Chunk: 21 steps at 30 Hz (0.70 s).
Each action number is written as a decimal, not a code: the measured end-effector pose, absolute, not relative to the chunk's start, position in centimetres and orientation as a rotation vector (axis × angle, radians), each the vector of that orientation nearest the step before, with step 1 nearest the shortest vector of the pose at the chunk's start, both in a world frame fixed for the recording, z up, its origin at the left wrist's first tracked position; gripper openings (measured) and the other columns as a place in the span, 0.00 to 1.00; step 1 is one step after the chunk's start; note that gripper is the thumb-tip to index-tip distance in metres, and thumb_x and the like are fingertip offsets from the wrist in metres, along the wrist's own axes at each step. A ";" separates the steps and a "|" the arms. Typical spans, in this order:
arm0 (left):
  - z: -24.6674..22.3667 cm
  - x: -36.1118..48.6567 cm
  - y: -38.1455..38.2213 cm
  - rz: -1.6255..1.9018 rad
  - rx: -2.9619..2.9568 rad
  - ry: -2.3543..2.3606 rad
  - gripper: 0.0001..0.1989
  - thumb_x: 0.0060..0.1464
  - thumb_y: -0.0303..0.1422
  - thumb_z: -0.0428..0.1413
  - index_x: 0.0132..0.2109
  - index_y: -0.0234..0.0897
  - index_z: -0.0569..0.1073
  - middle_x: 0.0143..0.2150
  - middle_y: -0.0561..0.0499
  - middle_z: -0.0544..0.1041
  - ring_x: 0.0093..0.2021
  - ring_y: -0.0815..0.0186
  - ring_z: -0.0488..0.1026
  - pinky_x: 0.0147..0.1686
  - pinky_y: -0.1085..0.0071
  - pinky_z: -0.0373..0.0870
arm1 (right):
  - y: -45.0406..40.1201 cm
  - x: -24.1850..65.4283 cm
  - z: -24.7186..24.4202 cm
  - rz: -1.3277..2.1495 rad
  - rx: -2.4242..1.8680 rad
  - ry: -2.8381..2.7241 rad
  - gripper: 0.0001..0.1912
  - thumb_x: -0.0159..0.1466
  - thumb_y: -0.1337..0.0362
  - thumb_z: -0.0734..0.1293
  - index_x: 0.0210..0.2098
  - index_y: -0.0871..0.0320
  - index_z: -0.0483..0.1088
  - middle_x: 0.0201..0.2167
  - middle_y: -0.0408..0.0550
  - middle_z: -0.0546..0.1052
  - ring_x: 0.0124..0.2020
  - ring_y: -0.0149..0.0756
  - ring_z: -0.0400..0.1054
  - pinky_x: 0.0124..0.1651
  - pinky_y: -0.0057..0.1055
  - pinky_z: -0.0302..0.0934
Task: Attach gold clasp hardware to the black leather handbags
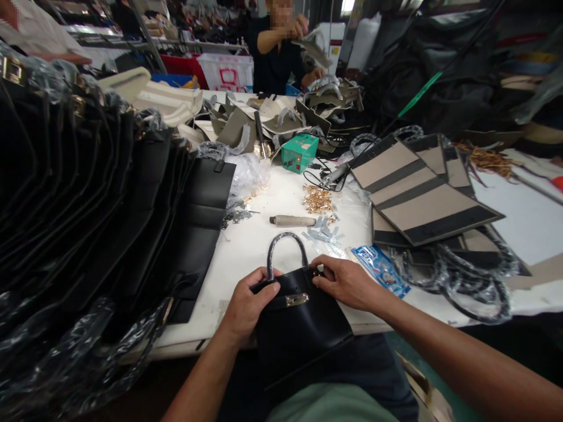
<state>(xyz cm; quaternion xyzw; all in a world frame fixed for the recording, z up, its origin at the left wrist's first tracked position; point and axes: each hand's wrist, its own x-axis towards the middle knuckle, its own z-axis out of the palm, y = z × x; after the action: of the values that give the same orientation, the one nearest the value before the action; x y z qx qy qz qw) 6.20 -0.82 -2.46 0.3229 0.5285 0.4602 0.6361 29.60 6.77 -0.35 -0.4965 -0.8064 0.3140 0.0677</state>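
Note:
A black handbag panel [303, 328] with a plastic-wrapped loop handle [287, 235] and a gold clasp plate [297, 300] rests over the table's front edge, toward my lap. My left hand [253, 299] grips its upper left edge, thumb on the front. At the upper right corner, my right hand [338, 278] pinches a small dark piece whose details are too small to make out. Beyond the handle lie flat grey metal strips [324, 234], a wrapped rod-shaped tool [292, 221] and a pile of small gold fasteners [318, 199].
Stacked black bag panels [145, 193] crowd the left. Beige-and-black panels [417, 187] with wrapped handles pile up at right, beside a blue packet [380, 269]. A green control box [299, 153] with cables stands behind. Across the table, a person [277, 53] handles grey pieces.

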 end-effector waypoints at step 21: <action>-1.8 5.7 -2.5 1.161 0.679 0.944 0.37 0.41 0.37 0.69 0.59 0.39 0.66 0.50 0.43 0.79 0.50 0.52 0.75 0.51 0.59 0.69 | 7.4 30.5 -0.1 1.309 -1.298 -2.069 0.13 0.58 0.55 0.71 0.38 0.57 0.72 0.24 0.38 0.67 0.26 0.30 0.61 0.28 0.25 0.51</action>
<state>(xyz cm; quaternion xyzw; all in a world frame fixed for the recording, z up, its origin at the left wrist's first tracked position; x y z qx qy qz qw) 5.65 -2.55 -1.76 0.3027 0.4206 0.5173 0.6811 30.48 7.43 -0.06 -0.4605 -0.7337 0.4644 0.1842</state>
